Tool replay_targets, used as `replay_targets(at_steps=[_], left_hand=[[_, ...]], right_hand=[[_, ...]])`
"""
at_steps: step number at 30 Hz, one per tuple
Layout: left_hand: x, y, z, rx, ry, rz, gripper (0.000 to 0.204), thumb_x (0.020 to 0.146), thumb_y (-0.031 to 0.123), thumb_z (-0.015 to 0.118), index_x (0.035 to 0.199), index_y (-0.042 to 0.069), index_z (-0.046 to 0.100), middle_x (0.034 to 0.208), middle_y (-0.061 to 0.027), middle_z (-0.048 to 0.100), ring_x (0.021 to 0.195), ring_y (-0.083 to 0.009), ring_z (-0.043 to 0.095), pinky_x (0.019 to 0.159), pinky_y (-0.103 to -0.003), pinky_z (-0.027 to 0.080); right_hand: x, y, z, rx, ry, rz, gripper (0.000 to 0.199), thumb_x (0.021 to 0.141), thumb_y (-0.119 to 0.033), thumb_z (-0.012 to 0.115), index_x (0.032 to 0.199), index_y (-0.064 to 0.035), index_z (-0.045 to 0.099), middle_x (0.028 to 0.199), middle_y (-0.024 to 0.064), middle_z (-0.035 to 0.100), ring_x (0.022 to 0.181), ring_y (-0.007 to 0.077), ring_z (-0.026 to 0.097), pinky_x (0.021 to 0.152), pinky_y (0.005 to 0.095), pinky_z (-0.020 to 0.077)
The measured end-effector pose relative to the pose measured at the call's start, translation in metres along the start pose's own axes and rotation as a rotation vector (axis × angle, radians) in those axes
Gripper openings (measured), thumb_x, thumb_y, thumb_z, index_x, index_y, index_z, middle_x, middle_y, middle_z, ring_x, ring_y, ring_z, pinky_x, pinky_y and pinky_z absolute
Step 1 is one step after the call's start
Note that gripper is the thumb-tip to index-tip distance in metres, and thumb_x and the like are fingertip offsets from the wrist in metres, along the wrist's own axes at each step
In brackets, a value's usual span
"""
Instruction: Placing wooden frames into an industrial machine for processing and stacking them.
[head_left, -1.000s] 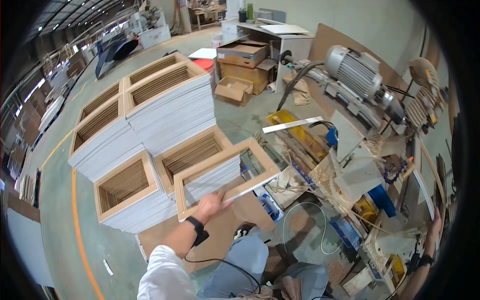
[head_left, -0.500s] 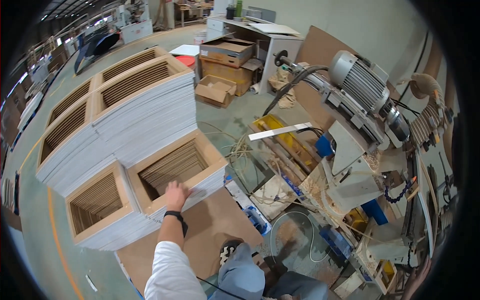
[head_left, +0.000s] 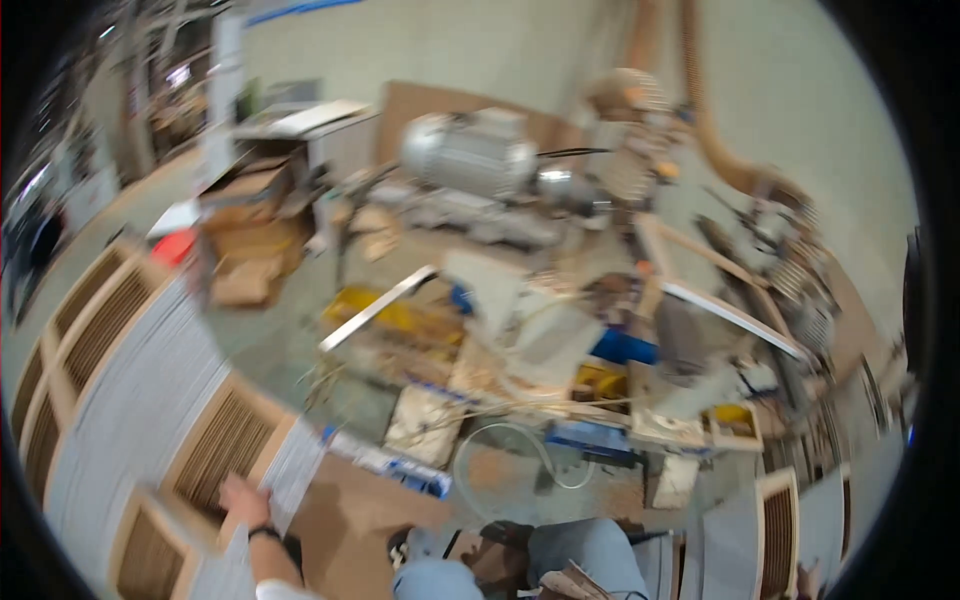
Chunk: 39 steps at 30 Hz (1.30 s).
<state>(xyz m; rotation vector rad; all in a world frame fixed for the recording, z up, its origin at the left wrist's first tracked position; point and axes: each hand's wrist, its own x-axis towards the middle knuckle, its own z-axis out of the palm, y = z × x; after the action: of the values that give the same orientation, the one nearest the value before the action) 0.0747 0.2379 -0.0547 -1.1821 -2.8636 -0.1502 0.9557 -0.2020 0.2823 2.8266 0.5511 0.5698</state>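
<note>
My left hand [head_left: 245,498] is at the near rail of the top wooden frame [head_left: 275,420] on a stack at the lower left. Its fingers curl over the rail into the opening; blur softens the grip. The frame has pale wood rails and white outer edges. Below and left of the hand lies the stack's second opening, with a wooden rim [head_left: 125,525]. My right hand [head_left: 806,578] shows only in part at the lower right rim, dark and smeared, beside another upright-looking wooden frame [head_left: 762,530]. Its fingers cannot be made out.
A woodworking machine with a grey motor [head_left: 470,155] stands ahead. A white-edged strip [head_left: 735,320] lies on its right part, another strip [head_left: 378,308] on its left. Taller stacked frames [head_left: 150,340] stand left, cardboard boxes [head_left: 245,275] behind. A brown board [head_left: 350,500] lies by my feet.
My view has swung right, so the machine now sits mid-picture and frames at the lower right have come in. My left hand stays at the frame's rail.
</note>
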Motion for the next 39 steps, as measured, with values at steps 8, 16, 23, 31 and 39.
replay_targets(at_steps=[8,16,23,31,39], left_hand=[[-0.184,0.250,-0.146,-0.788,-0.626,1.066,0.048,0.073,0.032,0.074,0.106,-0.002,0.062,0.098,-0.0188,0.065,0.094,-0.0307,0.063,0.081,-0.035,0.050],[-0.427,0.515,-0.369,-1.141,0.056,2.011,0.044,0.077,0.026,0.068,0.113,0.004,0.055,0.108,-0.0159,0.058,0.100,-0.0336,0.054,0.087,-0.041,0.045],[-0.403,0.628,-0.397,-0.413,0.090,1.556,0.059,0.082,0.053,0.056,0.118,0.006,0.055,0.118,-0.0140,0.057,0.114,-0.0302,0.049,0.103,-0.054,0.026],[-0.427,0.517,-0.405,-0.433,0.240,1.913,0.055,0.087,0.058,0.043,0.099,0.006,0.056,0.077,-0.0143,0.064,0.069,-0.0327,0.064,0.060,-0.040,0.052],[-0.390,0.266,-0.351,-0.530,-0.207,1.803,0.047,0.079,0.049,0.061,0.101,0.008,0.057,0.080,-0.0125,0.056,0.066,-0.0313,0.059,0.055,-0.042,0.047]], right_hand=[[-0.033,0.001,0.104,0.130,-0.655,0.094,0.086,0.058,-0.061,0.075,0.114,0.0017,0.053,0.108,0.0233,0.061,0.105,0.0365,0.057,0.087,0.0426,0.0473],[-0.011,-0.059,0.077,0.508,-0.315,-0.006,0.062,0.067,-0.033,0.078,0.115,-0.0043,0.052,0.092,0.0214,0.064,0.089,0.0381,0.061,0.077,0.0441,0.0481],[0.041,-0.004,-0.013,0.851,-0.069,0.007,0.025,0.070,0.001,0.056,0.095,0.0012,0.060,0.078,0.0211,0.062,0.074,0.0381,0.061,0.066,0.0382,0.0474],[0.119,-0.123,-0.183,0.804,0.525,-0.846,0.037,0.067,0.006,0.058,0.102,-0.0059,0.060,0.089,0.0162,0.063,0.081,0.0355,0.060,0.071,0.0406,0.0489],[0.177,-0.334,-0.188,0.684,0.547,-1.211,0.025,0.072,-0.003,0.053,0.095,-0.0115,0.059,0.077,0.0099,0.060,0.076,0.0310,0.061,0.066,0.0408,0.0494]])
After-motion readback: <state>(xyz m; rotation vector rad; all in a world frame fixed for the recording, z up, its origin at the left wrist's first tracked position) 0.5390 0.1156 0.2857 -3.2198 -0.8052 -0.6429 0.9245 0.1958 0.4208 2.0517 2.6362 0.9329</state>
